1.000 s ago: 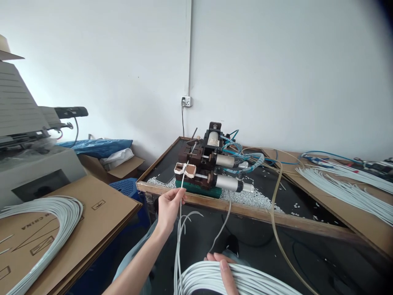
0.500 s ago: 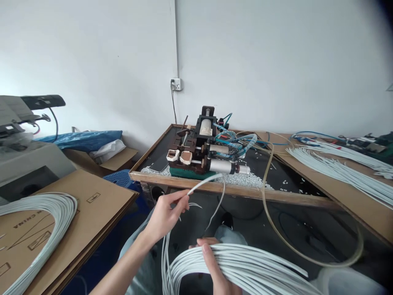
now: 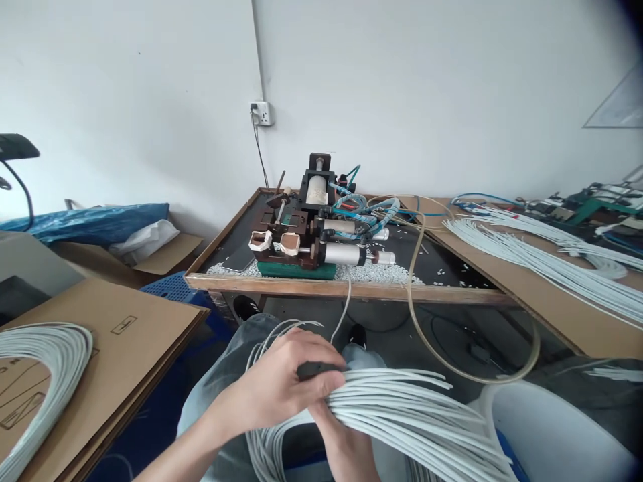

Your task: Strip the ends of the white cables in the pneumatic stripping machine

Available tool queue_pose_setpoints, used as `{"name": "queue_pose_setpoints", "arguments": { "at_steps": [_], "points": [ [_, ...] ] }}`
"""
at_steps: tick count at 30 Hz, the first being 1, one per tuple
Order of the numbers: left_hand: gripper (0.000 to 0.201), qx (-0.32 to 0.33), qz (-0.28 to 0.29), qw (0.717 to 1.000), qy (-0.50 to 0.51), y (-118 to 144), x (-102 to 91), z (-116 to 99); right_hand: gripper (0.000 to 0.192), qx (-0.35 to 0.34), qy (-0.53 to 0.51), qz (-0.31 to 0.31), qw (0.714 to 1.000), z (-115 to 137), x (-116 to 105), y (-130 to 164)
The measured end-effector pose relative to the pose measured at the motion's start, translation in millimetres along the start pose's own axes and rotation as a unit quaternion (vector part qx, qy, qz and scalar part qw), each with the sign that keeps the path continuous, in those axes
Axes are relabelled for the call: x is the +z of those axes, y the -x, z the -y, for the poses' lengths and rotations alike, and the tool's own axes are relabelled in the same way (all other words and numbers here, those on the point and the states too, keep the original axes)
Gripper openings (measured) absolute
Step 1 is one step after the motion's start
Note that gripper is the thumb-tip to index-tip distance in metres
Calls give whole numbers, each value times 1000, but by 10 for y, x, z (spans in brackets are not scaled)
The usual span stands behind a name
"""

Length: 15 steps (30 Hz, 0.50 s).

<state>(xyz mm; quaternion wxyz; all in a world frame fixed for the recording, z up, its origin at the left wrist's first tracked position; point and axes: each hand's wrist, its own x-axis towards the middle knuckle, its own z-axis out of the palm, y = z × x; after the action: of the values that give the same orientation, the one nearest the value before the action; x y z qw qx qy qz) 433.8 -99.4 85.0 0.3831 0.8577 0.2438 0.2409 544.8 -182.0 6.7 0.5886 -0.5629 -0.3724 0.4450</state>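
Note:
A thick looped bundle of white cables [image 3: 396, 395] lies across my lap, its loose ends fanning out to the right. My right hand [image 3: 344, 438] grips it from below, partly covered by my left hand. My left hand [image 3: 289, 378] is closed over the top of the same bundle, thumb toward me and fingers on the far side. Between that thumb and the fingers shows a dark patch that I cannot make out. Left of the hands, the cables curve back down toward my knees.
Ahead, a pneumatic machine [image 3: 301, 231] stands on a wood-edged table [image 3: 362, 289] strewn with white scraps. A clear hose [image 3: 414, 314] loops down in front. Cable bundles lie on cardboard at left [image 3: 65, 348] and right [image 3: 532, 248]. A white bin [image 3: 547, 422] stands at lower right.
My left hand has come down from holding a single cable raised near the machine and now closes on the bundle beside my right hand. The view has shifted right.

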Motion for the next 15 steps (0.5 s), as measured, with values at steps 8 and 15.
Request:
{"name": "queue_pose_setpoints", "arguments": {
  "at_steps": [8, 15],
  "points": [
    [28, -71, -145, 986, 35, -16, 89, 139, 21, 14, -24, -19, 999, 52, -10, -28],
    [28, -127, -373, 885, 247, -78, -189, 438, 14, 43, -276, 7, 960, -269, 59, -243]
  ]
}}
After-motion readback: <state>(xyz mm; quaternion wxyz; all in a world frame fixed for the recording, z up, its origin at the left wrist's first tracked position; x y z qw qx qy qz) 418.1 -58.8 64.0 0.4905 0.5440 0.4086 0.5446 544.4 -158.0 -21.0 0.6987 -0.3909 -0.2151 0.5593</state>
